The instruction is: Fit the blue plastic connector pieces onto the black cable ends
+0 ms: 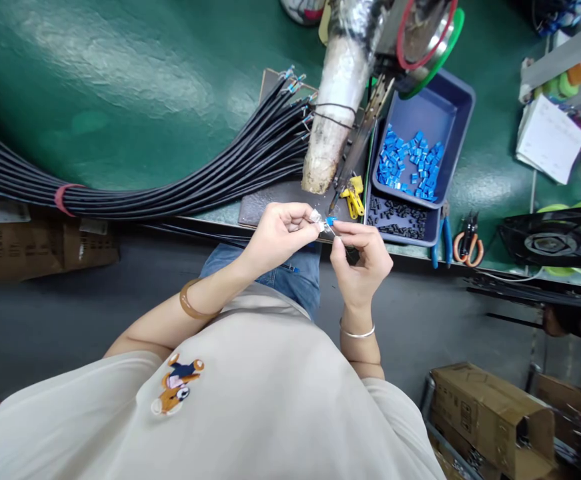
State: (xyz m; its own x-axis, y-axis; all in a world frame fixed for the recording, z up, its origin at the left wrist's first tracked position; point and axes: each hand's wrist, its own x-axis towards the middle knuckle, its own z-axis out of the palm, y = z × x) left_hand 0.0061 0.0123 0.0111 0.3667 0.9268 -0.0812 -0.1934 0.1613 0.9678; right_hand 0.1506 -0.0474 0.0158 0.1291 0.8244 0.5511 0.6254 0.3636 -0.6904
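Close together at the bench edge, both my hands work on something small. My left hand (285, 233) is closed, thumb and fingers pinching a small white connector-like piece (316, 217). My right hand (363, 257) pinches at a small blue plastic piece (331, 221), which sits right beside the white one. A thin pale strand shows between the hands; whether it joins the two pieces I cannot tell. Just beyond my fingers lies a yellow hand tool (353, 198), on the bench beside a dark mat (270, 203).
A bundle of black cables (180, 202) runs in from the left. A blue tray (463, 120) holds blue pieces, above a second tray (433, 237) of black ones. A wrapped nozzle (333, 120) overhangs the bench. Blue-handled pliers (441, 240), orange-handled cutters (467, 243) and a fan (555, 237) lie right.
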